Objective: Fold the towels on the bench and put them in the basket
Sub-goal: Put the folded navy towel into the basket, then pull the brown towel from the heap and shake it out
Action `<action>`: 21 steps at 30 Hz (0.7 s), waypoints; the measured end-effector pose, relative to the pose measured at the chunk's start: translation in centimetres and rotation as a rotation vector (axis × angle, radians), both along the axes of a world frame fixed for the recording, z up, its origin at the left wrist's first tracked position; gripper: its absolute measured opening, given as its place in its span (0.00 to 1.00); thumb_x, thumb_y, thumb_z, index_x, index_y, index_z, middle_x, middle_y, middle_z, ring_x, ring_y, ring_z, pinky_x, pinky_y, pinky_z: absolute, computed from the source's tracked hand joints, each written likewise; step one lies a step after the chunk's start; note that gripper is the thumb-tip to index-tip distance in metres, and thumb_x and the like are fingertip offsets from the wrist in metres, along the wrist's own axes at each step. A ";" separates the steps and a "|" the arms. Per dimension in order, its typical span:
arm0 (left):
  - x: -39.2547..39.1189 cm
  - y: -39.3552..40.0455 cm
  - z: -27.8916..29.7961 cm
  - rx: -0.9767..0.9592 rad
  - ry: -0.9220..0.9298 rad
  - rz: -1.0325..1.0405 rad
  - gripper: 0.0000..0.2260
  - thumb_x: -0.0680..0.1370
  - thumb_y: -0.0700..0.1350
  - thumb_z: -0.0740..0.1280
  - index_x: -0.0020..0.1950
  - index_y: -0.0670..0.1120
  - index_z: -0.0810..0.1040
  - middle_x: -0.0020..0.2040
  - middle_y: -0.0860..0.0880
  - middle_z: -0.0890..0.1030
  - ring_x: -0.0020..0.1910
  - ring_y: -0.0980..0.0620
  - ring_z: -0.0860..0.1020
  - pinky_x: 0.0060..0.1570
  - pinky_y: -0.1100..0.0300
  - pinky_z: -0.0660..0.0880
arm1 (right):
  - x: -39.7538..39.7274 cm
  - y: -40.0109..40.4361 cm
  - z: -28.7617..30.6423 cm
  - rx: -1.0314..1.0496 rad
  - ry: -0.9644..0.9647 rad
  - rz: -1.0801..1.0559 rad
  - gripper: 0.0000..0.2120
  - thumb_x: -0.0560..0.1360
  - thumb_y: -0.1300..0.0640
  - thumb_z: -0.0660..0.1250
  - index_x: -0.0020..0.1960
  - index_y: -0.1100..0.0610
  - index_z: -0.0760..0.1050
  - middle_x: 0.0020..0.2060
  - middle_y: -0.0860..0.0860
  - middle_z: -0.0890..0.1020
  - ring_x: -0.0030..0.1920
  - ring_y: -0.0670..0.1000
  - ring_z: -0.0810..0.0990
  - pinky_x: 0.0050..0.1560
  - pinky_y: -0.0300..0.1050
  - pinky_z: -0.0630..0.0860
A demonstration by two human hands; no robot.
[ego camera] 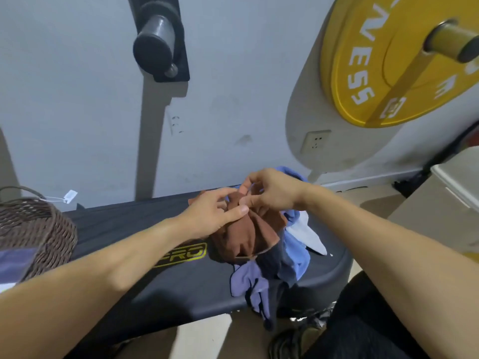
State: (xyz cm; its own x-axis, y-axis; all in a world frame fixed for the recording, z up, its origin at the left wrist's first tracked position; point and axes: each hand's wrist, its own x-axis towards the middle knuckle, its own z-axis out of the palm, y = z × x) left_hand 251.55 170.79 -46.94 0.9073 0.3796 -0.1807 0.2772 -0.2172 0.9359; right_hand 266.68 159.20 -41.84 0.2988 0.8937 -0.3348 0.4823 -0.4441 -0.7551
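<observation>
- Both hands meet over the crumpled rust-brown terry towel (248, 229), which lies on top of a heap of other cloths at the right end of the black padded tabletop (134, 229).
- The left hand (217, 211) has its grip clenched on the towel's upper edge, thumb and fingers pinching a fold of brown cloth.
- The right hand (269, 190) pinches the same edge just beside it, fingertips curled in; the two grips touch or nearly touch, so the cloth between them is bunched, not stretched.
- The bulk of the brown towel hangs below and toward the person from the grips, with no clear long axis yet. The next move likely calls for the hands to part along the edge to find the corners.
- Under it lie a lavender-blue cloth (246, 283) drooping over the near edge, a dark grey one, and a white one (308, 234) to the right.
- The dark woven wicker basket (36, 229) stands at the left end, well apart from the heap, nearer the left hand.
</observation>
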 end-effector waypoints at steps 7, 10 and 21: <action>-5.9 4.1 3.4 -0.012 0.014 0.124 0.06 0.78 0.44 0.69 0.47 0.42 0.77 0.37 0.44 0.85 0.36 0.45 0.82 0.42 0.46 0.81 | -5.3 2.9 1.1 0.217 0.110 0.006 0.09 0.75 0.63 0.73 0.54 0.58 0.79 0.42 0.52 0.79 0.38 0.48 0.76 0.42 0.36 0.77; -7.8 4.8 2.2 -0.065 0.017 0.161 0.04 0.80 0.42 0.67 0.49 0.41 0.76 0.39 0.46 0.85 0.37 0.49 0.84 0.39 0.53 0.83 | -7.2 3.9 0.2 0.236 0.146 0.012 0.16 0.73 0.67 0.74 0.58 0.58 0.77 0.46 0.51 0.78 0.40 0.49 0.76 0.44 0.33 0.75; -10.5 10.3 -0.8 0.604 0.445 0.099 0.10 0.75 0.52 0.70 0.39 0.48 0.75 0.34 0.51 0.79 0.35 0.52 0.77 0.36 0.58 0.71 | -4.8 5.8 -6.3 -0.256 -0.444 0.423 0.16 0.71 0.51 0.75 0.53 0.58 0.76 0.46 0.49 0.81 0.45 0.53 0.77 0.46 0.47 0.74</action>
